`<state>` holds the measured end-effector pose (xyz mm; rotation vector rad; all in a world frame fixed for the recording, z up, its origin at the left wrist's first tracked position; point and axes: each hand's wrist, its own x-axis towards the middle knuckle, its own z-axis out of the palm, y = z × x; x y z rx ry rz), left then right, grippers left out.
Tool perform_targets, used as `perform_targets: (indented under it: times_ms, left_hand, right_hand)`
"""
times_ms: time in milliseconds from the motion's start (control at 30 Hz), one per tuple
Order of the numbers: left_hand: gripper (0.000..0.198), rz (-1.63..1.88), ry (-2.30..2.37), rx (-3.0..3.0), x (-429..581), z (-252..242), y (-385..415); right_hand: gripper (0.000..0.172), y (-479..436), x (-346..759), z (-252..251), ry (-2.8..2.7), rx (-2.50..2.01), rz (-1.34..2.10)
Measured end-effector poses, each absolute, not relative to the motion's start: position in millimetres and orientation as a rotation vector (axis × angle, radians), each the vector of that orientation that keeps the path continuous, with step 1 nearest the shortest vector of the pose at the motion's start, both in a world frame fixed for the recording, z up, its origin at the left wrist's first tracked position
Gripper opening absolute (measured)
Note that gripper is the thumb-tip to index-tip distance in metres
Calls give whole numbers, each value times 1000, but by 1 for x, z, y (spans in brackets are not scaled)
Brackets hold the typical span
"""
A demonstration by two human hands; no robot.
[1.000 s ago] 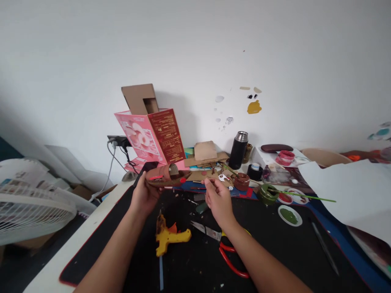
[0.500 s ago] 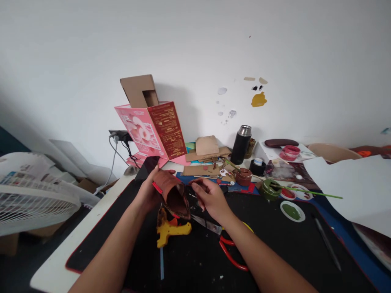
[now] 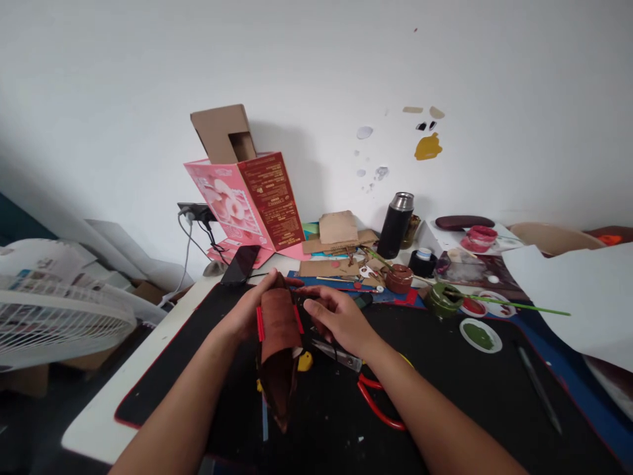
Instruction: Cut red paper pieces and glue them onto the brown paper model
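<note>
My left hand (image 3: 248, 310) is closed around the left side of a small brown model boat (image 3: 281, 323). The boat has an arched roof with red strips along both sides, and its pointed hull end tips down toward me. Close by the boat's right side is my right hand (image 3: 341, 318), its fingers curled and pressed together; what they hold, if anything, is hidden. Under the boat lies a yellow piece (image 3: 305, 361), mostly covered by it. A pair of scissors (image 3: 378, 399) with red and yellow handles rests beneath my right wrist.
A black mat (image 3: 445, 396) covers the desk. A phone (image 3: 241, 265), pink box (image 3: 232, 204) and black flask (image 3: 395, 225) stand or lie behind. To the right are a green paint jar (image 3: 444, 301) with a brush, a paint lid (image 3: 481, 335) and a pen (image 3: 539, 389). A fan (image 3: 59, 323) stands left.
My left hand has turned the boat so its roof faces up and its pointed end toward me, covering more of the yellow piece. My right hand stays curled beside it. The view has shifted slightly.
</note>
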<state>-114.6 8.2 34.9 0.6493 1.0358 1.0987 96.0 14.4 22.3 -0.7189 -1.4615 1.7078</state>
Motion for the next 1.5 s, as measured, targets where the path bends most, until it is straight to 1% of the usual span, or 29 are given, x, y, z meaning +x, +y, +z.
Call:
perform_targets:
  times_ms: [200,367,500,700,867,1133,1500]
  left_hand:
    - [45,1001,1093,695,-110,35,1]
    - [39,974,1070,813,-106,34,-3]
    - [36,996,1140,925,-104,32,-4]
    - [56,928,1227,1124,-99,40,-4]
    - [66,915,1265,1207,-96,46,-5]
    - [63,943,1257,1189,-100,36,-2]
    - [70,913,1358,1532,-99,36,2]
  right_hand:
    - [48,16,97,22,-1531,-729,1631]
    - [39,15,95,20,-1625,-714,1535]
    - [36,14,93,18,-1695,-691,1494]
    - [33,15,93,18,-1702,-703,1465]
    - [33,18,95,19,-1721,-731,1440]
    - [31,20,97,16,-1728,-748,1413]
    - [25,15,98,18,-1880,-774,1250]
